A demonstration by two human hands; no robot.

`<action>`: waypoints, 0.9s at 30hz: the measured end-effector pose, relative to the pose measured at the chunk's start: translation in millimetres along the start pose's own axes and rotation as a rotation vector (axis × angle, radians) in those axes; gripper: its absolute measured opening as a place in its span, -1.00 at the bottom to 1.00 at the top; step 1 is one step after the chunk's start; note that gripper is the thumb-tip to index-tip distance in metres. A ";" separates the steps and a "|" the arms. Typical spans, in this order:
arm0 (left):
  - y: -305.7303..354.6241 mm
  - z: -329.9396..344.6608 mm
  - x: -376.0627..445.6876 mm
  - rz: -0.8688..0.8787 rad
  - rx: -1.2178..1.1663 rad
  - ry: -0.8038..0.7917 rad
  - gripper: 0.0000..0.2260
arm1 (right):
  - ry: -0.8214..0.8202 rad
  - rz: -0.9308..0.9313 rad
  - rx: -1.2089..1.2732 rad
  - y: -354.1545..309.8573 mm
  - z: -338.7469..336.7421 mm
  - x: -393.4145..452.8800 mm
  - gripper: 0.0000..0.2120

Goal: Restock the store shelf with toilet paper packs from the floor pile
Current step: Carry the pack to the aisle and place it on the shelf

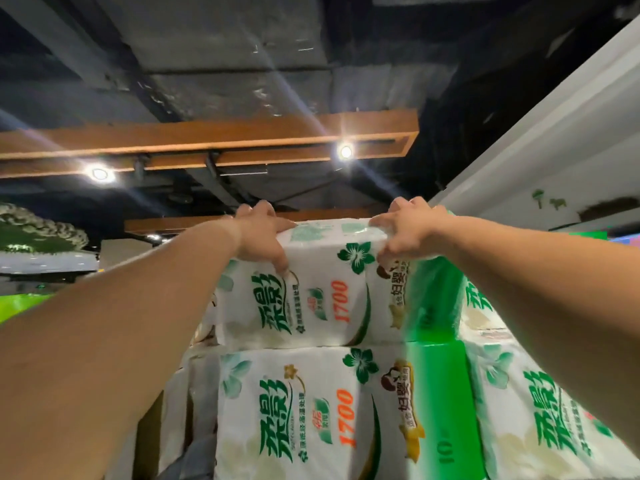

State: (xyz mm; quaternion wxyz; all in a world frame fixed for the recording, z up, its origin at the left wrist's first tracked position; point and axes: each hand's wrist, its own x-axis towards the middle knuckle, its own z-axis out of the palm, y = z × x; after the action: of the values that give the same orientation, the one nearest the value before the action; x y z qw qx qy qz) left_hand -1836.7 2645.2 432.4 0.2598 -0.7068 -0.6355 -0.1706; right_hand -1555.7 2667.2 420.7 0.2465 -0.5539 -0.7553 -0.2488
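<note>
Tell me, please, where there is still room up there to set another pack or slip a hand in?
Open space lies above the top white plastic toilet paper pack, gripped by the left hand and right hand. A dark gap borders its left side. Crowded: the pack beneath and the green-sided packs on the right press close.

Dim above, dark ceiling (225,46). Lit by two spotlights (99,173), flaring in long streaks. Bright, slightly washed-out packs (311,306). Soft blur throughout; wide-angle bending at the edges; oversaturated green patches.

2 bare forearms, no sleeves; left hand (261,233), right hand (405,230) ungloved.
</note>
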 end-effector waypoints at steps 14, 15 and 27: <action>26.7 68.5 46.1 -0.192 0.095 0.149 0.01 | 0.086 0.154 -0.005 -13.3 78.8 47.0 -0.06; 24.9 72.9 49.6 -0.190 0.078 0.159 0.00 | 0.094 0.147 -0.008 -12.6 82.4 49.6 -0.05; 26.0 103.0 32.6 -0.121 0.067 0.296 -0.06 | 0.145 0.178 -0.024 -31.4 93.4 22.1 -0.07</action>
State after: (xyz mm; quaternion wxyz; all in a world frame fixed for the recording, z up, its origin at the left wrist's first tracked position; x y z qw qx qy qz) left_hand -1815.8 2730.3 364.0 0.3633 -0.6254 -0.6368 -0.2671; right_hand -1600.7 2735.3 361.3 0.3151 -0.6022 -0.6803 -0.2742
